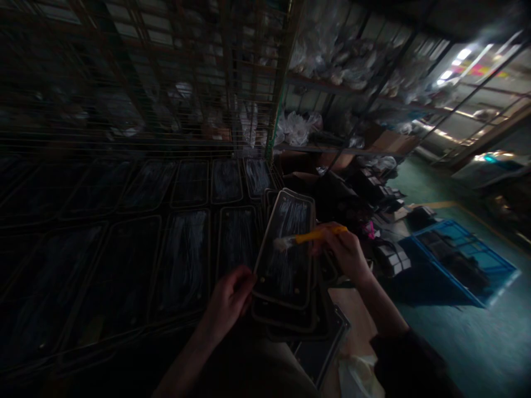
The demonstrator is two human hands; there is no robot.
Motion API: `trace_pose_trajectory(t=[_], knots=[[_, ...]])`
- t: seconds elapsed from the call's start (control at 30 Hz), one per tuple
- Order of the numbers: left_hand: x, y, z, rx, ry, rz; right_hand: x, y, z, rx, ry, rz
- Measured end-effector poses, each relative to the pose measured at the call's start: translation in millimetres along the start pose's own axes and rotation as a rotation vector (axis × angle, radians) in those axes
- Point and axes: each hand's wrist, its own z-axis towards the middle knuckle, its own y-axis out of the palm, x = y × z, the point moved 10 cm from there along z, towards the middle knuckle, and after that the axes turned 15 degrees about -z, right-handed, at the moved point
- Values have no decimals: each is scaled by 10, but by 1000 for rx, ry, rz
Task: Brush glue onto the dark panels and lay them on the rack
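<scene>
One dark panel (285,273), pale-rimmed, streaked whitish and perhaps wet in dim light, sits pinched at near left by the left hand (233,292); the right hand (343,251) grips a yellow brush (312,235).

Streaky, uneven film (289,214) on panel (270,276)

No text, label, brand, number or sign is legible on the panel (286,271) at the left hand (233,293) or elsewhere.
</scene>
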Motion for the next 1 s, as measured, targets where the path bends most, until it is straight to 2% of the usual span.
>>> trace_pose_trajectory(t=[0.13, 0.23, 0.3, 0.4, 0.53, 0.63, 0.77, 0.87, 0.93, 1.0], knots=[[-32, 9, 12, -5, -31, -36, -8, -129, 360, 219, -100, -156], [-37, 6, 11, 15, -41, -57, -99, 16, 420, 205, -185, -252], [-35, 9, 2, 19, -40, -69, -168, 173, 309, 118, -224, -299], [-8, 13, -14, 30, -23, -72, -304, 307, -51, -4, -216, -313], [-37, 10, -27, 62, -85, -49, -513, 407, -564, -204, -114, -225], [-20, 15, -29, 60, -95, 1, -519, 423, -740, -260, -22, -116], [39, 3, -27, 55, -49, 60, -148, 257, -598, -134, 94, 57], [31, 1, -23, 48, -36, 40, 152, -32, -379, 59, 136, 37], [-5, -15, -22, 60, -54, 10, 201, -268, -312, 214, 136, -70], [-20, -31, -21, 71, -60, -2, 147, -392, -335, 274, 128, -141]])
